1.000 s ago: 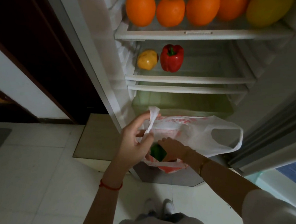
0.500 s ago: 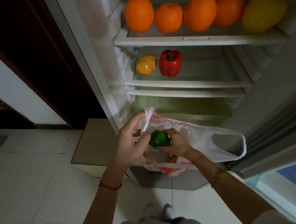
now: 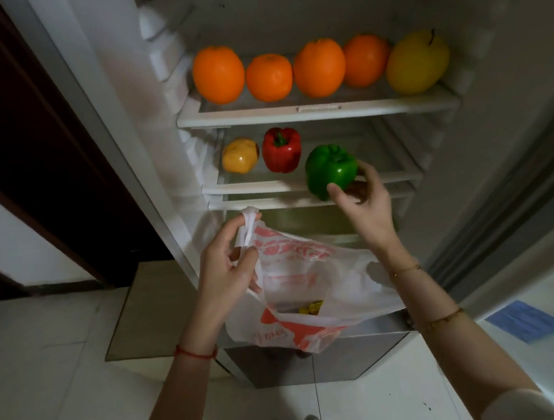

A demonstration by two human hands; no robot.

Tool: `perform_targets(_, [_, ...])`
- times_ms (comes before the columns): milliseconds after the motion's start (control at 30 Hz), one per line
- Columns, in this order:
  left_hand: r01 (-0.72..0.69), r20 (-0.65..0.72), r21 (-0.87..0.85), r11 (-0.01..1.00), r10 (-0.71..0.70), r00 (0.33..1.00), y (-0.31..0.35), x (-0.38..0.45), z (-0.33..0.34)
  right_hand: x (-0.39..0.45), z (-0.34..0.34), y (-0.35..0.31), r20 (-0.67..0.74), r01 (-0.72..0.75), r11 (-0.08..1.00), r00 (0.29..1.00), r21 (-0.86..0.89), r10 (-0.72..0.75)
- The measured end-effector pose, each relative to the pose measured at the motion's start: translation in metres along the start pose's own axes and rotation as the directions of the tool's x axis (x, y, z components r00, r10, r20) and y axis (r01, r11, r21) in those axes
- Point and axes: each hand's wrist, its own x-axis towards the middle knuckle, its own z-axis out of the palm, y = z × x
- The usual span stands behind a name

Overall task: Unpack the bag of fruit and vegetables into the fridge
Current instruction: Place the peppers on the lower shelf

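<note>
The fridge [image 3: 295, 113] stands open, oranges above, peppers on the middle shelf [image 3: 261, 186]. The bag [image 3: 306, 273] hangs from the left hand [image 3: 230, 268], which pinches one handle so the mouth gapes. The right hand [image 3: 363, 203] cups the green pepper [image 3: 330, 170] at the shelf edge beside the red one, ready to set down. Something yellow, perhaps fruit, shows deep in the bag.

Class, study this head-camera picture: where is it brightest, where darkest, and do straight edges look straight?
Head view: the fridge shelves and oranges are best lit, with glare on the green pepper; the doorway at left is near black; the wide lens bows the fridge's side edges; the right hand looks slightly soft.
</note>
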Motion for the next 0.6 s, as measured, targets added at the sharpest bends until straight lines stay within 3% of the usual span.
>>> perform_targets(133, [-0.01,0.009,0.011,1.0,0.01,1.0,0.0,0.007,0.004,0.036,0.001,-0.006,-0.096,-0.024,0.996,0.995,-0.082,0.016])
perform_targets(300, [-0.011,0.028,0.013,1.0,0.01,1.0,0.0,0.012,0.008,0.066,0.01,0.003,-0.055,-0.061,0.973,0.997,-0.223,0.05])
perform_targets(600, [-0.034,0.074,-0.014,0.999,0.035,0.997,0.003,0.007,0.005,0.072,0.019,0.005,-0.065,-0.103,0.976,0.994,-0.191,0.092])
